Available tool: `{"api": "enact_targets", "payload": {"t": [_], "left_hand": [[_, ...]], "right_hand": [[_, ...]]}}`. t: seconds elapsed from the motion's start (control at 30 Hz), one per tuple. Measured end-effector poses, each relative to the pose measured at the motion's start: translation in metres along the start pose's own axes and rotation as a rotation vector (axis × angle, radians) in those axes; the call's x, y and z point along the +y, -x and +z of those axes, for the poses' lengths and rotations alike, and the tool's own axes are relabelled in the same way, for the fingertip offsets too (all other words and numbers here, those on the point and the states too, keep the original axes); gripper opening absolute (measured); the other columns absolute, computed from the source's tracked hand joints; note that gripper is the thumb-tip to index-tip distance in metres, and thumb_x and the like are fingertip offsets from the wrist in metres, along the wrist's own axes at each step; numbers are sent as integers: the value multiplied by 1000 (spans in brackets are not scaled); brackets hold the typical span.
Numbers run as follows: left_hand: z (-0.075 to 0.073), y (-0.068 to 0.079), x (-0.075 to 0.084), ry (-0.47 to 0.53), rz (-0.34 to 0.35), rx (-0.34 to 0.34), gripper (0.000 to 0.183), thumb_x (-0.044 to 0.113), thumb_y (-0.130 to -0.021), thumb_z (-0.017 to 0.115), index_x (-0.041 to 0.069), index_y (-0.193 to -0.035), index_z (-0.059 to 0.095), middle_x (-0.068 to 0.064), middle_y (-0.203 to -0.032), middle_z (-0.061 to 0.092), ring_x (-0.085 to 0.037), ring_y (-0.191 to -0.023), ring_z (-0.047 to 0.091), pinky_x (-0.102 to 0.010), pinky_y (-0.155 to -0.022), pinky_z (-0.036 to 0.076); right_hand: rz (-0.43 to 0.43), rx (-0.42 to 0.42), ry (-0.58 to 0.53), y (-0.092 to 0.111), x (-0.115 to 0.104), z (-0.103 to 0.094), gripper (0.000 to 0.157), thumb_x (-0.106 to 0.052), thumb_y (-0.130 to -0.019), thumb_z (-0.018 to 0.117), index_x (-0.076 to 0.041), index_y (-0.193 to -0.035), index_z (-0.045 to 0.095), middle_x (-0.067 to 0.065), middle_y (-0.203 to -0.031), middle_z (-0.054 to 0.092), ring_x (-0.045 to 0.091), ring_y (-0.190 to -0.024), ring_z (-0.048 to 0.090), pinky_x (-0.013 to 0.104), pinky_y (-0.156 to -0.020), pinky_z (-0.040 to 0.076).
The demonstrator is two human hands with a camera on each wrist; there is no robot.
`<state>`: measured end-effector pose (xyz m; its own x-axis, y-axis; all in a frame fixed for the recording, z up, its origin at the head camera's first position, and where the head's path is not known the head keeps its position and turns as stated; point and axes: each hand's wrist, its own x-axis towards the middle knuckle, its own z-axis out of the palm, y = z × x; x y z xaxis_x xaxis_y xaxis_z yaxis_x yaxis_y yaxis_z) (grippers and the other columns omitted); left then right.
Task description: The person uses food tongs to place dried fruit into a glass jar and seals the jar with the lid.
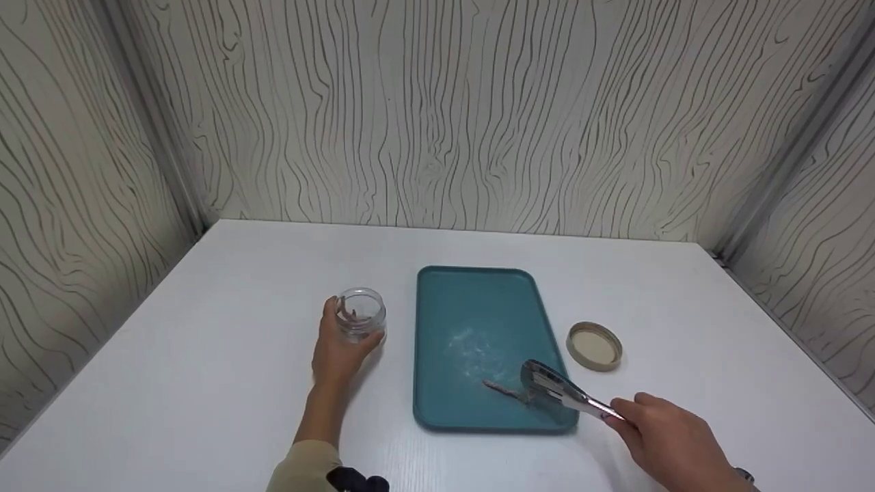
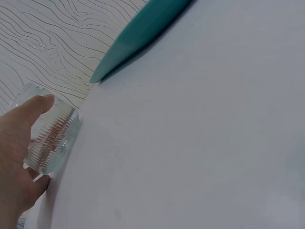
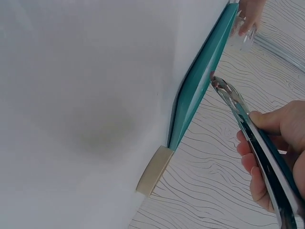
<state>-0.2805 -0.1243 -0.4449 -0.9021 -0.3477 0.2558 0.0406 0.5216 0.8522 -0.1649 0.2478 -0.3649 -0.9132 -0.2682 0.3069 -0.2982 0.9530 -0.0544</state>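
My left hand (image 1: 338,357) grips a clear glass jar (image 1: 362,321) to the left of the tray, thumb on one side and fingers round the other. In the left wrist view, something reddish-brown shows through the jar's ribbed wall (image 2: 55,138). My right hand (image 1: 673,437) holds metal tongs (image 1: 562,389), slanting down over the lower right of the teal tray (image 1: 478,294). At the tongs' tips lies a thin, brownish, twisted strip (image 1: 501,389); I cannot tell whether the tips pinch it. The right wrist view shows my fingers and thumb wrapped round the tongs' arms (image 3: 257,138).
A round beige lid (image 1: 593,346) lies with its inner side up, just right of the tray. Whitish smears (image 1: 472,348) mark the tray's middle. The white table (image 1: 205,355) is bordered by wood-grain patterned panels (image 1: 437,123) at the back and sides.
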Motion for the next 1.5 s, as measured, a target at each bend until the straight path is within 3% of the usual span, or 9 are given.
{"api": "enact_targets", "payload": {"t": [0.47,0.83,1.5], "left_hand": [[-1,0,0,-1,9,2,88,30,-63,74,12,-132,23,-11,-134,31,-28,-123,26,-44,-95,25],[-1,0,0,-10,7,-1,86,31,-64,74,13,-132,23,-11,-134,32,-28,-122,27,-44,-95,26],[0,0,-2,-11,29,1,87,30,-64,74,13,-132,23,-12,-134,32,-28,-122,27,-45,-95,26]], "right_hand": [[-89,229,6,-18,7,-18,11,-12,-66,72,-14,-71,63,-13,-54,29,2,-44,27,21,-37,25],[-61,182,-45,-43,-1,-38,6,-12,-73,66,-14,-73,60,-9,-55,35,7,-45,31,24,-38,27],[-72,218,-146,-87,-33,-52,3,-11,-77,63,-8,-77,62,-4,-56,40,11,-48,35,26,-40,30]]}}
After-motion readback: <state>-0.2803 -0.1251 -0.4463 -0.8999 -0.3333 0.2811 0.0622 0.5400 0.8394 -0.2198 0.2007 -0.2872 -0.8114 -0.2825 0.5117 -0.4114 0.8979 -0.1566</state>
